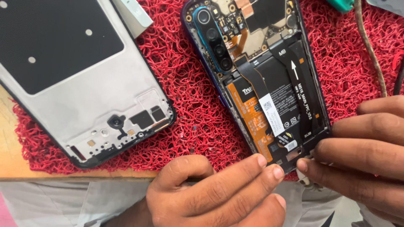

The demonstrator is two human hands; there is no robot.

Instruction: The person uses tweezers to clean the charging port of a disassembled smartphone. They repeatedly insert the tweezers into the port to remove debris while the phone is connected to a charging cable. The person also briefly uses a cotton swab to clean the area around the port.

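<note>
My left hand lay at the near end of the opened phone, its fingers drawn close together with the tips pressed against the phone's bottom edge, just below the orange-wrapped battery. My right hand came in from the right, its fingers stretched out side by side and resting on the same lower corner, the tips of both hands almost meeting; neither hand was clamped around anything that I could make out. The phone lay back-open on the red looped mat, tilted away from me, with the camera strip and circuit board at its far end and black ribbon cables running down over the battery. To the left on the same mat lay a separate grey phone frame. The mat sat on the wooden counter.
</note>
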